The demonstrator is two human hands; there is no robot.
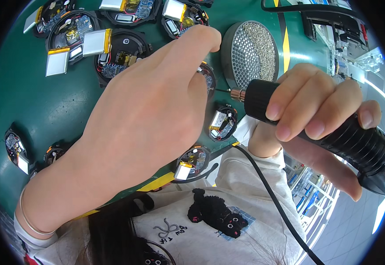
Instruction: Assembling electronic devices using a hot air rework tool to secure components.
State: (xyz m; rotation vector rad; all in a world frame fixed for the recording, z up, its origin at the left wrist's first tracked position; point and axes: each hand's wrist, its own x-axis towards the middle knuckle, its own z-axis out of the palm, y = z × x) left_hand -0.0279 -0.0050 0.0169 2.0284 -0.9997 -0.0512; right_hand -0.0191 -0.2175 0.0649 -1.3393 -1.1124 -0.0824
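Over green work mat (33, 101): left hand (144, 119) flat, fingers together, hiding small round circuit-board unit (206, 77); right hand (316, 115) fist-wrapped round black ribbed electric screwdriver (316, 128), bit toward it; round perforated metal screw tray (254, 53) behind.

The green surface (33, 101) was crowded: round open devices (124, 53) with silver batteries (96, 42) lay close together along the far edge, leaving bare room only at the middle left. The round perforated tray (250, 53) blocked the way just beyond the electric screwdriver (325, 128), and its cable (272, 190) crossed the near side.
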